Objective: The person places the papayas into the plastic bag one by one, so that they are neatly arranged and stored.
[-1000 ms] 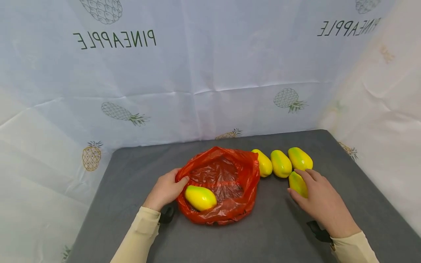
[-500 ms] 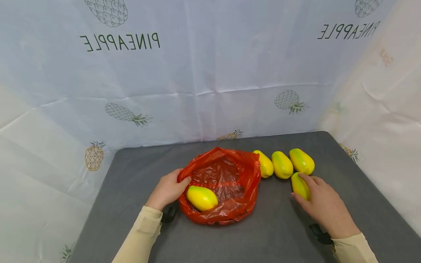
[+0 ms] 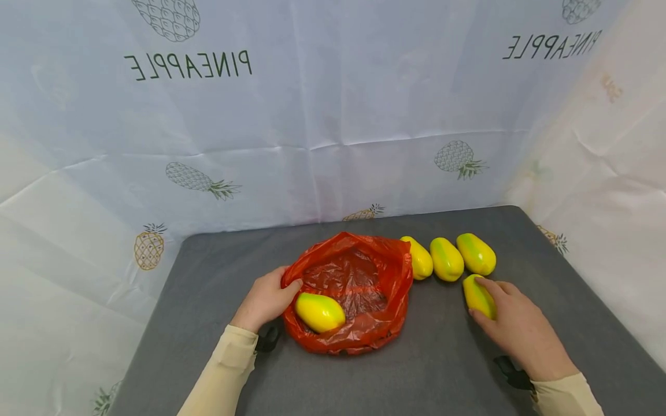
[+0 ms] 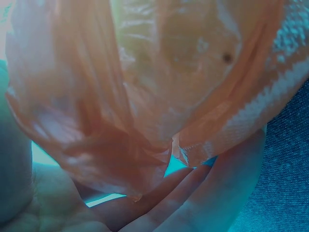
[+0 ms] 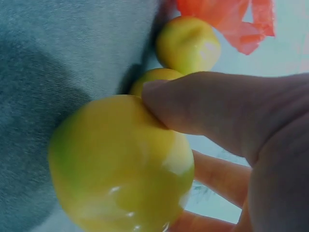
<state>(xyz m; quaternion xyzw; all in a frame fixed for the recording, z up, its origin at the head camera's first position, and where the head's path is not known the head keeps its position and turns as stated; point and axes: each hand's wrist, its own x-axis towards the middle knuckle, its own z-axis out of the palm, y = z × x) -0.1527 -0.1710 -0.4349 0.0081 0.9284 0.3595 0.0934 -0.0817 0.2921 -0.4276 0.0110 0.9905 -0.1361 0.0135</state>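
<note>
My left hand (image 3: 266, 300) pinches the left rim of a red plastic bag (image 3: 364, 338), thumb inside the mouth. In the left wrist view the thin bag (image 4: 145, 96) hangs over my fingers. One shiny yellow-green papaya (image 3: 319, 312) lies inside the bag, at the near left. To the right, my right hand (image 3: 522, 326) grips another papaya (image 3: 478, 296), with thumb and fingers on opposite sides. The right wrist view has this papaya (image 5: 118, 164) large in front, the thumb pressed on its upper side and fingers partly hidden behind it.
Three more papayas stand in a row behind: one partly covered by the bag (image 3: 420, 260), a middle papaya (image 3: 446, 260) and a right-hand papaya (image 3: 476, 254). Everything is on a grey cloth-covered table (image 3: 416, 370). A white pineapple-print curtain (image 3: 333, 104) rises at the back and sides.
My right hand has closed round the near papaya and drawn it slightly toward me, away from the row. The left hand keeps its hold on the bag.
</note>
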